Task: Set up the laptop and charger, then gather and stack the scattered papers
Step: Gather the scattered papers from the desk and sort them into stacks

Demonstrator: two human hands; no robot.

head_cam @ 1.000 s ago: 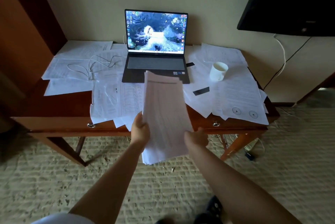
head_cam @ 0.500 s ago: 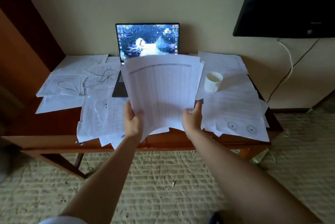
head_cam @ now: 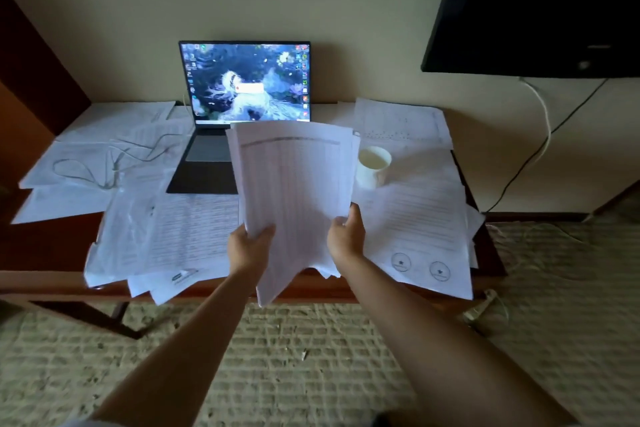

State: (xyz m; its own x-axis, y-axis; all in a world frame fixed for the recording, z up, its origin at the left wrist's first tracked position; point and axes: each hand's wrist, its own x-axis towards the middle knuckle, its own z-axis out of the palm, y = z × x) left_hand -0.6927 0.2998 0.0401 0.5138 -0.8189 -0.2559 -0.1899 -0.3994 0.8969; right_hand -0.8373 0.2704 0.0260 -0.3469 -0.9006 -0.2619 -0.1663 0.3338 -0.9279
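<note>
I hold a stack of printed papers (head_cam: 294,191) upright over the desk's front edge. My left hand (head_cam: 247,246) grips its lower left side and my right hand (head_cam: 346,239) grips its lower right side. Behind the stack stands the open laptop (head_cam: 244,84) with its screen lit; the stack hides part of its keyboard. A white charger cable (head_cam: 104,163) lies coiled on sheets to the laptop's left. Loose papers cover the wooden desk (head_cam: 52,246), on the left (head_cam: 180,236) and on the right (head_cam: 422,226).
A white paper cup (head_cam: 373,167) stands on the sheets right of the laptop. A dark television (head_cam: 540,4) hangs on the wall at the upper right, with cords (head_cam: 543,136) running down below it. Woven carpet (head_cam: 311,350) lies under the desk.
The stack went from tilted and hanging below the desk edge to upright, facing me over the desk. Both hands have risen with it, and the view has moved closer to the desk.
</note>
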